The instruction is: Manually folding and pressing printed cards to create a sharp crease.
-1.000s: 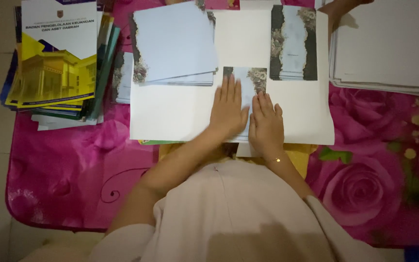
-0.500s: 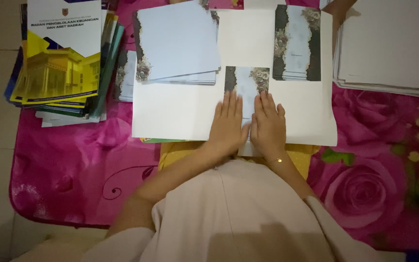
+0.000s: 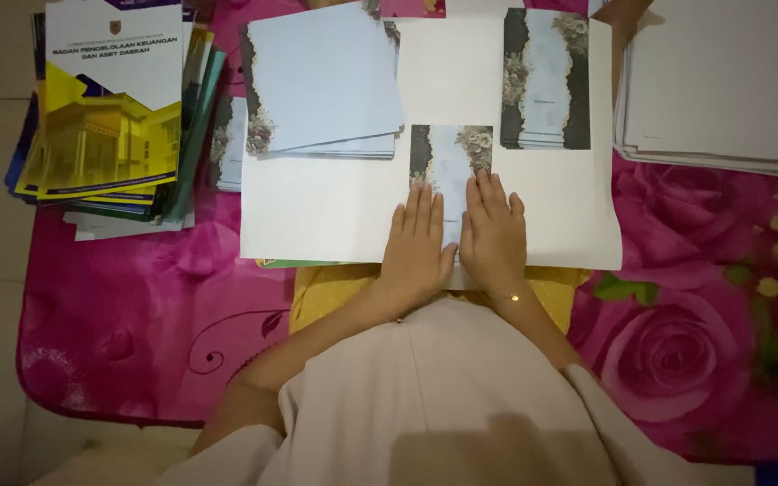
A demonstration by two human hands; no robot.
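A small floral card (image 3: 450, 155) lies on a large white sheet (image 3: 335, 216) near the table's front edge. The left hand (image 3: 418, 245) and right hand (image 3: 493, 232) press flat on it, fingers extended together. A stack of pale blue cards (image 3: 321, 81) sits beside it; booklets (image 3: 114, 108) occupy the left edge.

A stack of printed booklets (image 3: 110, 108) lies at the far left of the table (image 3: 119, 333); its top cover is rectangular, white above and yellow below, with a building drawn in yellow and a dark blue corner. No packages, signs or screens show. The only label-like pieces are small pale blue cards (image 3: 547, 81) edged with dark floral borders.
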